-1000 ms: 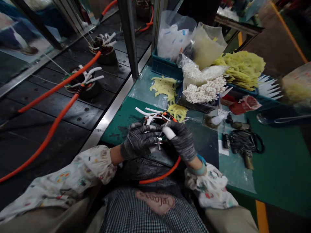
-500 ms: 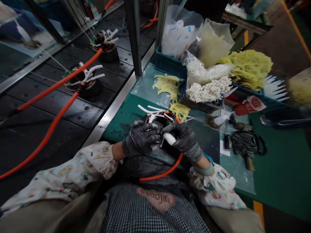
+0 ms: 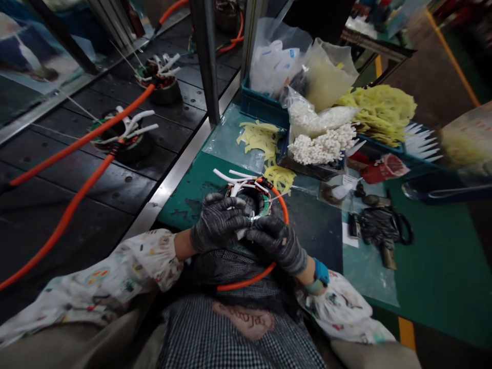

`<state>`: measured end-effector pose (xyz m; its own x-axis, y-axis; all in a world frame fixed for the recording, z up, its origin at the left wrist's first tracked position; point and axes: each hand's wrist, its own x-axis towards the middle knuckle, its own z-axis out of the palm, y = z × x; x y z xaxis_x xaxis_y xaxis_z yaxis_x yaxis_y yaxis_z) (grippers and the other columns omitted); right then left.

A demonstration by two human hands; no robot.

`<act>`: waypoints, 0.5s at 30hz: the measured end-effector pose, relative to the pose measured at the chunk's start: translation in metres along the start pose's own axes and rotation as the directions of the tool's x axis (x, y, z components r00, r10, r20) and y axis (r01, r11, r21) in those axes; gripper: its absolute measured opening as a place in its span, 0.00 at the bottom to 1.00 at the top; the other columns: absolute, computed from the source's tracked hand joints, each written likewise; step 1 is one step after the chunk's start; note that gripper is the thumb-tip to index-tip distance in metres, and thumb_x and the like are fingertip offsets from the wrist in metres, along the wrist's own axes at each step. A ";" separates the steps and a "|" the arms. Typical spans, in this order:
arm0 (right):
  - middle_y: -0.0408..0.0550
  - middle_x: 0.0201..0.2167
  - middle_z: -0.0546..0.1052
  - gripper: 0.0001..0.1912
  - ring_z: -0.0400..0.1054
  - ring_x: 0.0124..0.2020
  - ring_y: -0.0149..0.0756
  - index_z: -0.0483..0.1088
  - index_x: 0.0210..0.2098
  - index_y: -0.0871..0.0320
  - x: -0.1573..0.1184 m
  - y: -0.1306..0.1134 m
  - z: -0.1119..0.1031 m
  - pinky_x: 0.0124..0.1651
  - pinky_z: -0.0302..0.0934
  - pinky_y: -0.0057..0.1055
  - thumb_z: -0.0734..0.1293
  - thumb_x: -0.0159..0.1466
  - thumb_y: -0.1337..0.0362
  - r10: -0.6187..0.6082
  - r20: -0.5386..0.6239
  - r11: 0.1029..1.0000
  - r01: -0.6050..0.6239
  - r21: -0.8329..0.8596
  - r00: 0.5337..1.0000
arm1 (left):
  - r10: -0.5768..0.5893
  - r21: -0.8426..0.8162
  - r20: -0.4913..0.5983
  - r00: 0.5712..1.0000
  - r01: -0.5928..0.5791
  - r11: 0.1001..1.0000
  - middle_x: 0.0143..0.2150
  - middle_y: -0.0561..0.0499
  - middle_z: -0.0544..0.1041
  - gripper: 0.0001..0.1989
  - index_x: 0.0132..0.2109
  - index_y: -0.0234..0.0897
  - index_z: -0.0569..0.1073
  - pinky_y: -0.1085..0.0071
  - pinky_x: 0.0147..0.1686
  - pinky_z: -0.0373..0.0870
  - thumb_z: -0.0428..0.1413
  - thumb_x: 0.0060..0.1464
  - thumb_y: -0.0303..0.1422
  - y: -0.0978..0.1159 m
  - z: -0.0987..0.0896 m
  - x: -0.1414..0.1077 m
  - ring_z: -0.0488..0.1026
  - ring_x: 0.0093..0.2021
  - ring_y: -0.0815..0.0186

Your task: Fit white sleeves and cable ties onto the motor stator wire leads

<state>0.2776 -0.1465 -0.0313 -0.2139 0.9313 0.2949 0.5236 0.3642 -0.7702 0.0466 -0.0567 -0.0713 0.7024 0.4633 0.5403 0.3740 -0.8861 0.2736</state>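
Observation:
A round wound coil part (image 3: 251, 197) with white sleeved leads and an orange cable (image 3: 282, 205) sits at the near edge of the green bench (image 3: 430, 256). My left hand (image 3: 219, 223), in a dark grey glove, grips its near left side. My right hand (image 3: 277, 243), also gloved, pinches thin wire ends beside the left fingertips at the part's near rim. The orange cable loops from the part down past my right wrist to my lap. The white sleeve held earlier is hidden.
Two similar coil parts (image 3: 126, 136) (image 3: 159, 77) with orange cables lie on the black conveyor at left. Behind the part are yellow strips (image 3: 261, 138), white sleeve bundles (image 3: 323, 143), plastic bags in a blue bin (image 3: 261, 105), and tools (image 3: 380, 228) on the right.
My right hand has dropped lower and turned palm down, so the white sleeve it held no longer shows. The orange cable now arcs over the part's right side. The left hand stays put.

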 end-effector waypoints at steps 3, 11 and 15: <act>0.41 0.37 0.86 0.10 0.81 0.38 0.37 0.82 0.42 0.46 0.007 -0.008 0.009 0.44 0.81 0.35 0.70 0.79 0.54 -0.056 0.050 0.996 0.053 0.065 0.997 | 0.042 -0.003 -0.084 0.996 -0.042 0.999 0.48 0.57 0.90 0.10 0.50 0.51 0.85 0.52 0.71 0.58 0.58 0.72 0.38 0.001 0.000 0.003 0.83 0.56 0.56; 0.46 0.42 0.83 0.12 0.80 0.44 0.39 0.75 0.47 0.51 0.046 0.020 0.009 0.51 0.79 0.41 0.60 0.81 0.58 -0.085 -0.515 0.987 0.000 -0.163 0.853 | 0.021 0.021 -0.123 0.992 -0.019 1.000 0.53 0.57 0.89 0.05 0.52 0.48 0.80 0.52 0.75 0.58 0.61 0.73 0.34 0.019 -0.007 0.008 0.81 0.63 0.57; 0.50 0.44 0.82 0.11 0.78 0.48 0.45 0.73 0.48 0.52 0.018 0.051 -0.059 0.60 0.75 0.50 0.64 0.77 0.53 0.043 -0.737 0.919 -0.317 -0.237 0.675 | -0.184 0.011 -0.167 0.969 0.188 0.982 0.73 0.44 0.75 0.18 0.61 0.48 0.76 0.41 0.74 0.67 0.65 0.67 0.39 0.027 -0.015 -0.021 0.68 0.77 0.44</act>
<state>0.3490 -0.1103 -0.0317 0.4856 0.6516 0.5827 0.7439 0.0421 -0.6670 0.0328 -0.0904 -0.0632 0.5108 0.6100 0.6058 0.5064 -0.7829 0.3615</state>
